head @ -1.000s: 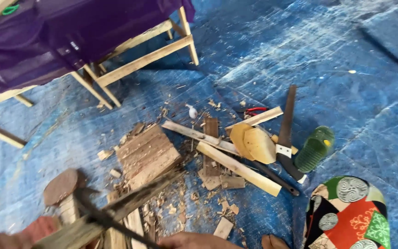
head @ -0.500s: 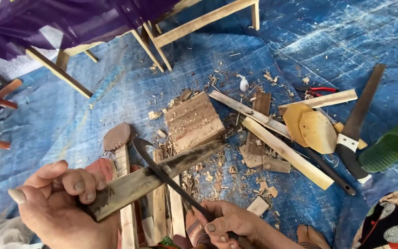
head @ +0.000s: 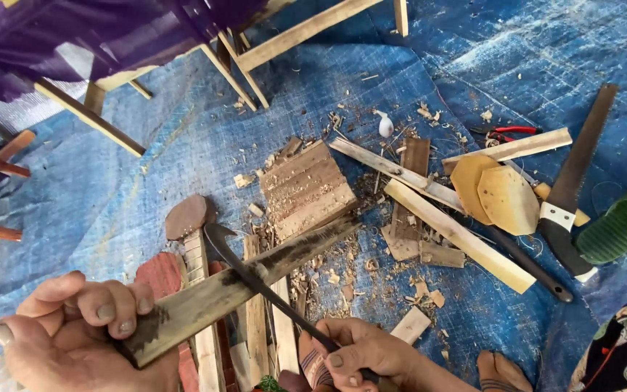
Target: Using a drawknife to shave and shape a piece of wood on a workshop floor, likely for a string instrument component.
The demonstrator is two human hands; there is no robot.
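The left hand (head: 74, 334) is closed around the near end of a long, dark-stained wooden slat (head: 234, 290), which slants up and to the right until its far tip rests against a grooved wooden block (head: 306, 190) on the blue tarp (head: 132, 167). The right hand (head: 361, 352) is clenched on the handle of a dark curved blade (head: 255, 272) that lies across the slat near its middle, hooked tip pointing up and left. The main risk, as I judge it, is a slip: the blade's edge sits on the same face as the left hand's fingers (head: 110, 308), so a stroke that jumps off hard grain could run down toward them. The slat is steadied only by 1 hand and the block, so it could twist or skid under pressure. A bare foot (head: 498, 370) lies just beside the right hand, inside the reach of a missed stroke. Loose chips (head: 335, 276) and offcuts litter the tarp, and a handsaw (head: 575, 174) lies well apart to the right.
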